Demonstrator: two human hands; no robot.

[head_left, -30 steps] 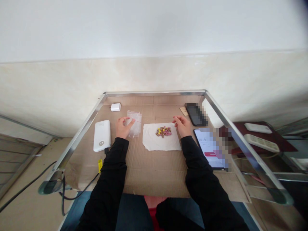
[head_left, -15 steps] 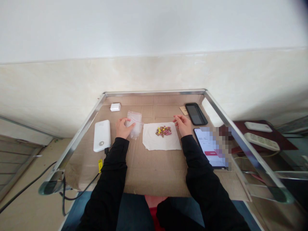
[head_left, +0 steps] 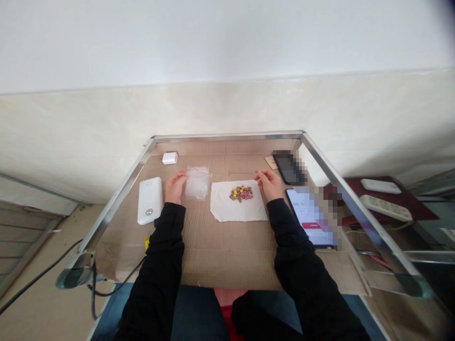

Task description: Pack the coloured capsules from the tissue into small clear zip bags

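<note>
My left hand is at the left edge of small clear zip bags, which lie overlapping on the cardboard. Its thumb and fingertips are pinched together at the upper left corner of the bags. Several pills and capsules in yellow, brown and pink form a pile on a white paper tissue. My right hand hovers by the tissue's upper right corner, fingers bent and slightly apart, with nothing visible in them.
Left stand a white power bank with a black cable and a white charger plug. At right lie a phone with a lit screen and a dark phone-like object. A metal frame borders the cardboard.
My left hand has drawn back to the left, off the top of the zip bags, and its fingers have closed at their edge. The bags lie flatter; my right hand has hardly moved.
</note>
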